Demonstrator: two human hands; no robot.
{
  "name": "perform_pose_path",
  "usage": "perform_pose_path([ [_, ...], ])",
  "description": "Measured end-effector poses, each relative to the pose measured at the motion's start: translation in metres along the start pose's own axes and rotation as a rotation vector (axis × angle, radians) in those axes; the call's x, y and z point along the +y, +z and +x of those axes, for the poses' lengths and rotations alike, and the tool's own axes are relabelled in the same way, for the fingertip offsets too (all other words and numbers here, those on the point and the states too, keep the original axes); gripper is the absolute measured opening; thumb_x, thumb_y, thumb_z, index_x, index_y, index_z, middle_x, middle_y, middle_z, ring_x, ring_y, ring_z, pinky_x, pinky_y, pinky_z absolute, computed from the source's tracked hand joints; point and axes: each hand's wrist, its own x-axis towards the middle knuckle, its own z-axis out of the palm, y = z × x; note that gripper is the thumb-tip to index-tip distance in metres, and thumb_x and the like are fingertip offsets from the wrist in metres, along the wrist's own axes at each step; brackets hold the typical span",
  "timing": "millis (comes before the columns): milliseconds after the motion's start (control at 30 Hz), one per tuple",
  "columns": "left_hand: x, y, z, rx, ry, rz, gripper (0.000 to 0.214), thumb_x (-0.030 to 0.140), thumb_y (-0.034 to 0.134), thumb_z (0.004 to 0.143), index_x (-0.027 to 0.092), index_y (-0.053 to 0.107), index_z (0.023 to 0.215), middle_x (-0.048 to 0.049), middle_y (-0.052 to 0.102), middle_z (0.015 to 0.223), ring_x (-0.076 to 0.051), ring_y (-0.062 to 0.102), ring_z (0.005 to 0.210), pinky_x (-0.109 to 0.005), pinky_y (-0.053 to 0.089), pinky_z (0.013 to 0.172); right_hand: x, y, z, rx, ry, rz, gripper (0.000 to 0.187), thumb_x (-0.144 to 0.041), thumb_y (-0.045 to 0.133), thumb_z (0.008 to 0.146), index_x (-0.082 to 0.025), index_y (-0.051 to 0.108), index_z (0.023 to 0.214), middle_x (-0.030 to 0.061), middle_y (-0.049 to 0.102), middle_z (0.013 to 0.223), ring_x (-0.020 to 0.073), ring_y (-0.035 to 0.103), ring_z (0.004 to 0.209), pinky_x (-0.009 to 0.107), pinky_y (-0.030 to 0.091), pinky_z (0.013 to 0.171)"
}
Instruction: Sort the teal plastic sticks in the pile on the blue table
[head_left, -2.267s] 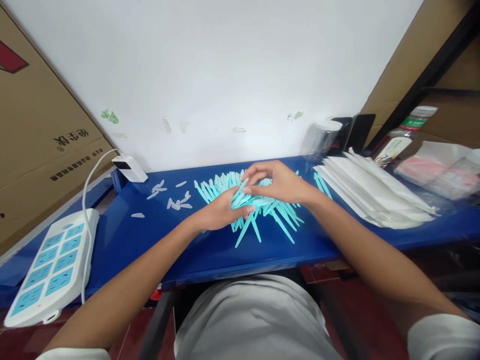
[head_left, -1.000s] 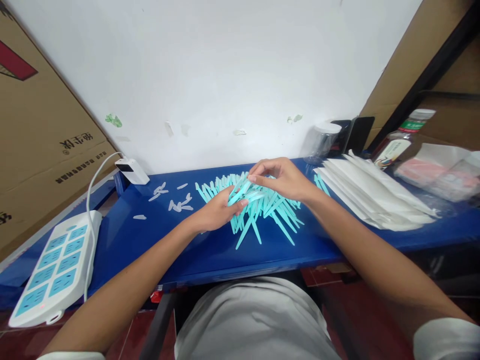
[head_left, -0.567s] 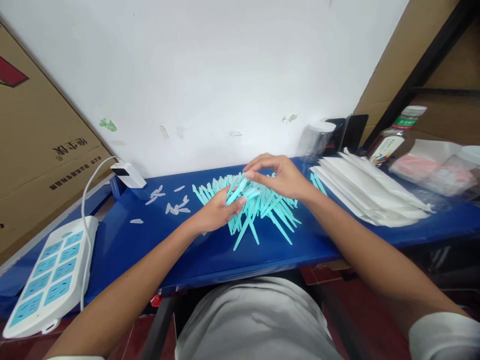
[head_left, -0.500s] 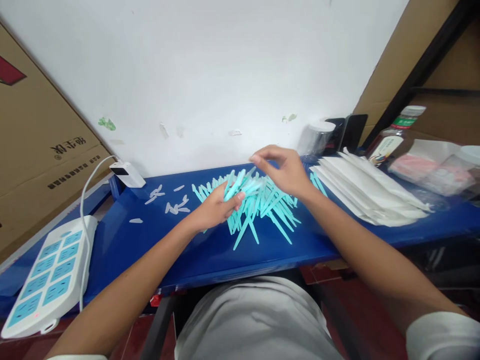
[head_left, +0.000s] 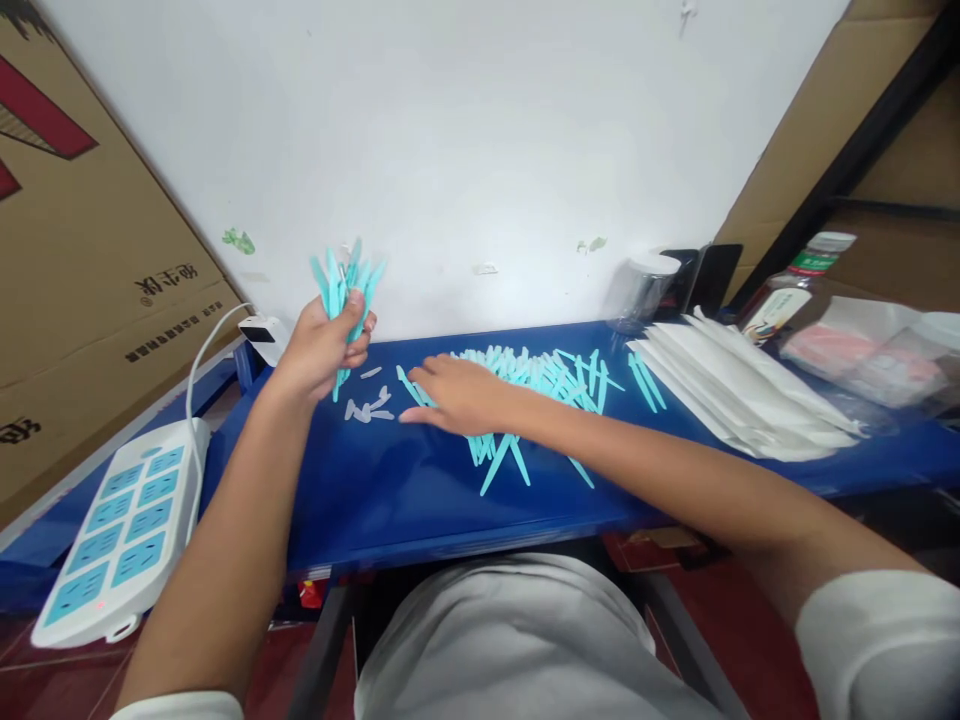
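My left hand [head_left: 330,345] is raised over the left part of the table, closed round a bunch of slim turquoise plastic sticks [head_left: 345,285]. Their tapered ends fan upward out of the fist, and one end shows beneath it. My right hand [head_left: 457,395] lies palm down at the left end of a heap of the same sticks [head_left: 544,375]; its thumb is stretched away from the fingers. The hand and forearm hide part of this heap. Between the hands, small translucent whitish pieces [head_left: 367,410] are scattered on the blue table [head_left: 390,490].
A stack of white paper-like sheets or envelopes [head_left: 739,385] lies to the right. Behind it stand a clear jar [head_left: 641,290] and a bottle [head_left: 787,290], near a bag with pink contents [head_left: 855,345]. At left are a power strip [head_left: 112,530], a small white device [head_left: 264,338] and a cardboard box [head_left: 112,230].
My left hand has moved left and up, away from the heap, with the bunch of sticks. My right hand has come down from above the heap to its left end.
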Motion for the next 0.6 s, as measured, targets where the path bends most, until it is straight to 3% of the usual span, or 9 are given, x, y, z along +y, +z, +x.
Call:
perform_pose_path([
  [133, -0.004, -0.011, 0.004, 0.054, 0.006, -0.025, 0.037, 0.048, 0.076, 0.091, 0.023, 0.049, 0.089, 0.0047, 0.053, 0.076, -0.003, 0.031, 0.044, -0.015, 0.024, 0.038, -0.044, 0.043, 0.063, 0.000, 0.066, -0.108, 0.083, -0.078, 0.037, 0.100, -0.011, 0.056, 0.145, 0.0233, 0.059, 0.140, 0.0378, 0.060, 0.121, 0.051, 0.051, 0.097],
  [233, -0.007, -0.013, 0.006, 0.071, -0.008, -0.034, 0.037, 0.048, 0.075, 0.092, 0.022, 0.049, 0.090, 0.0048, 0.053, 0.076, -0.003, 0.032, 0.044, -0.014, 0.023, 0.038, -0.056, 0.068, 0.100, -0.031, 0.212, -0.084, 0.091, -0.084, 0.039, 0.096, -0.009, 0.053, 0.146, 0.0247, 0.056, 0.140, 0.0372, 0.062, 0.120, 0.049, 0.054, 0.094],
  [300, -0.008, -0.013, 0.007, 0.072, -0.007, -0.037, 0.038, 0.048, 0.076, 0.091, 0.022, 0.048, 0.090, 0.0049, 0.053, 0.075, -0.003, 0.032, 0.044, -0.014, 0.023, 0.037, -0.056, 0.079, 0.115, -0.027, 0.236, -0.044, 0.089, -0.081, 0.040, 0.097, -0.008, 0.052, 0.147, 0.0252, 0.055, 0.141, 0.0358, 0.064, 0.119, 0.047, 0.056, 0.094],
  [467, -0.008, -0.011, 0.007, 0.061, 0.005, -0.047, 0.037, 0.048, 0.075, 0.092, 0.022, 0.048, 0.092, 0.0051, 0.053, 0.076, -0.003, 0.032, 0.044, -0.014, 0.023, 0.037, -0.053, 0.089, 0.132, -0.021, 0.175, 0.020, 0.053, -0.047, 0.040, 0.110, -0.006, 0.060, 0.136, 0.0251, 0.064, 0.133, 0.0337, 0.069, 0.118, 0.047, 0.058, 0.096],
  [533, -0.009, -0.009, 0.007, 0.063, -0.004, -0.044, 0.038, 0.049, 0.075, 0.092, 0.022, 0.049, 0.094, 0.0054, 0.053, 0.076, -0.002, 0.032, 0.044, -0.014, 0.024, 0.038, -0.056, 0.089, 0.134, -0.066, 0.161, 0.033, 0.039, -0.027, 0.039, 0.110, -0.005, 0.065, 0.129, 0.0249, 0.070, 0.127, 0.0328, 0.071, 0.117, 0.046, 0.059, 0.095],
  [600, -0.009, -0.007, 0.006, 0.057, -0.025, -0.039, 0.039, 0.050, 0.076, 0.091, 0.022, 0.048, 0.095, 0.0058, 0.053, 0.075, -0.002, 0.032, 0.044, -0.013, 0.024, 0.038, -0.062, 0.087, 0.136, -0.102, 0.170, 0.054, 0.036, -0.013, 0.038, 0.106, -0.003, 0.068, 0.125, 0.0263, 0.072, 0.124, 0.0319, 0.074, 0.115, 0.043, 0.061, 0.092],
])
